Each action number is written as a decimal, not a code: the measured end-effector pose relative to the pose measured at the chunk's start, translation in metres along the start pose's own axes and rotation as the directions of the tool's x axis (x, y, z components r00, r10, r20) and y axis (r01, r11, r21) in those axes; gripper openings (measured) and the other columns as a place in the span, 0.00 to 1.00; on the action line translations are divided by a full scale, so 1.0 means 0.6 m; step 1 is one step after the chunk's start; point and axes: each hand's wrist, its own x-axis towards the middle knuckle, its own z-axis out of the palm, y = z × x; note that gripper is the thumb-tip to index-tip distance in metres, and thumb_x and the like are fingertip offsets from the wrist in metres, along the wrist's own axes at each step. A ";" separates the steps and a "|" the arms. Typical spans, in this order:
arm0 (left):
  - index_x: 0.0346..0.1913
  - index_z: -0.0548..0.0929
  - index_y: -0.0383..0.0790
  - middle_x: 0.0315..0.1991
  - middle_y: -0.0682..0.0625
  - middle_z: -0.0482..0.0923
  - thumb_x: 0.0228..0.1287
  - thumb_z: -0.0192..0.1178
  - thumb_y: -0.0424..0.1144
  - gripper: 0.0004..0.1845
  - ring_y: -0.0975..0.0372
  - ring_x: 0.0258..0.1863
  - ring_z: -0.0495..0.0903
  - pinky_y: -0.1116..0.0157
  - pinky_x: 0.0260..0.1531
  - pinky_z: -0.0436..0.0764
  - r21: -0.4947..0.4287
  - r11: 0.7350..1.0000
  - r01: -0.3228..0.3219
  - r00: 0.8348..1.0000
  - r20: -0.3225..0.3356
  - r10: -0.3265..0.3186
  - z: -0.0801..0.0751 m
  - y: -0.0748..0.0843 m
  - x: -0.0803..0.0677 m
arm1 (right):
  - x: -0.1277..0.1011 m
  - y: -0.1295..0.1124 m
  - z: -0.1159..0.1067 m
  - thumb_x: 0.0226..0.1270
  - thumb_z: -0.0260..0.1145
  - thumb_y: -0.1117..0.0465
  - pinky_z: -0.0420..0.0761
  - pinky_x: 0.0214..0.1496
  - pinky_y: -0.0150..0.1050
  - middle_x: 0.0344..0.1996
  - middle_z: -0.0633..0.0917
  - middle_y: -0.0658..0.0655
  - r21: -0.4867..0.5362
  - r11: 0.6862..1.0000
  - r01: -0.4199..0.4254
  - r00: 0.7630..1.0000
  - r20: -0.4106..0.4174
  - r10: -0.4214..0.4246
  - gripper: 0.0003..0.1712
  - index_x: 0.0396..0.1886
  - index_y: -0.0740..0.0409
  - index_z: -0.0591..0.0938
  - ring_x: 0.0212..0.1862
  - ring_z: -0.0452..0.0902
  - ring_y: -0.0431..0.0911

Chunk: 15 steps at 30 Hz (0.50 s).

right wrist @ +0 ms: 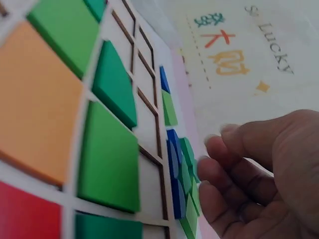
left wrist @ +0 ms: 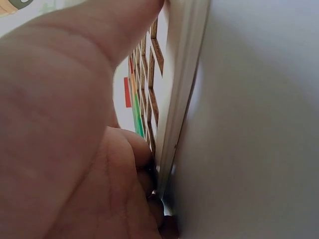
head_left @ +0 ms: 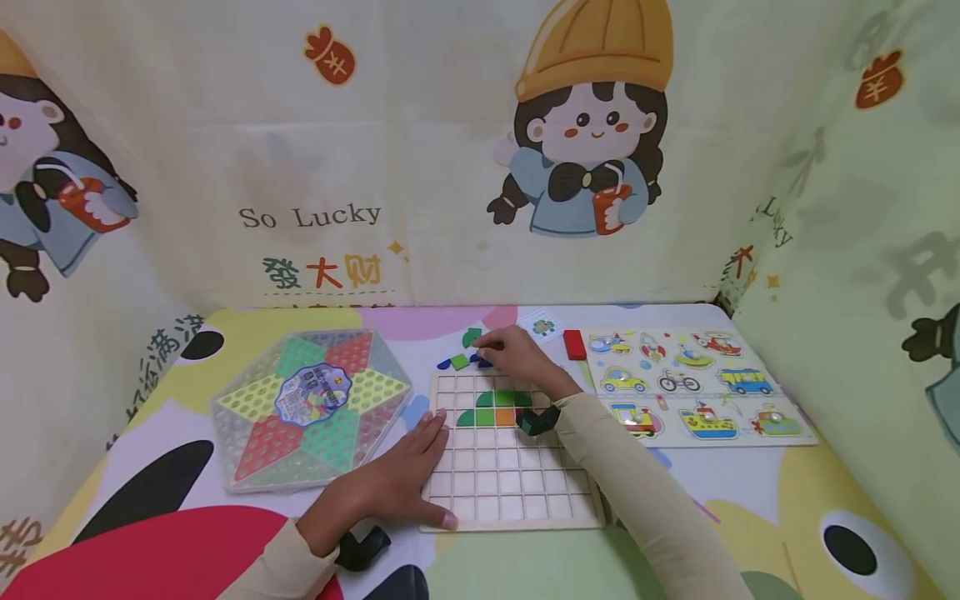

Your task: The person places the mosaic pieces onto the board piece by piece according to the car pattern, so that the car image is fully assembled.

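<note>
A wooden grid board (head_left: 517, 508) lies on the table with green pieces (head_left: 486, 417) and an orange square piece (head_left: 505, 417) set in its far half. My left hand (head_left: 393, 475) rests along the board's left edge, fingers extended and thumb by the near corner. Beyond the far edge, my right hand (head_left: 517, 354) reaches over loose pieces, among them a green square (head_left: 460, 362) and blue pieces (right wrist: 174, 174). Its fingers are loosely bent, with nothing visible between thumb and fingertips. A red piece (right wrist: 30, 214) on the board shows in the right wrist view.
A packaged hexagonal Chinese checkers board (head_left: 255, 392) lies on the left. To the right is a vehicle picture puzzle (head_left: 720, 433), with a red block (head_left: 575, 345) at its corner. A small patterned card (head_left: 542, 327) lies at the back. A printed cloth (head_left: 435, 167) hangs behind.
</note>
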 end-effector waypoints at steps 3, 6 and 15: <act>0.77 0.46 0.33 0.78 0.44 0.32 0.49 0.63 0.72 0.64 0.51 0.75 0.30 0.48 0.70 0.46 0.004 1.000 -0.006 1.000 -0.001 0.006 0.000 0.002 0.005 | 0.008 0.008 -0.007 0.71 0.62 0.65 0.79 0.47 0.40 0.44 0.85 0.54 0.001 1.000 0.001 0.998 -0.057 -0.001 0.12 0.50 0.61 0.86 0.43 0.77 0.46; 0.77 0.46 0.34 0.78 0.44 0.32 0.49 0.64 0.71 0.64 0.51 0.75 0.30 0.48 0.70 0.45 -0.003 1.000 -0.004 1.000 0.004 0.004 0.000 0.002 0.007 | 0.013 0.018 -0.010 0.70 0.62 0.65 0.79 0.50 0.41 0.44 0.85 0.55 -0.009 1.000 -0.015 0.998 -0.065 0.015 0.13 0.50 0.62 0.85 0.44 0.78 0.46; 0.77 0.46 0.34 0.78 0.44 0.32 0.49 0.64 0.71 0.64 0.51 0.75 0.30 0.48 0.70 0.46 -0.004 1.000 0.008 1.000 0.005 -0.008 0.000 0.000 0.004 | 0.023 0.025 0.001 0.69 0.63 0.67 0.79 0.48 0.39 0.43 0.82 0.54 -0.086 0.996 0.016 0.995 -0.099 -0.025 0.12 0.50 0.62 0.86 0.43 0.77 0.46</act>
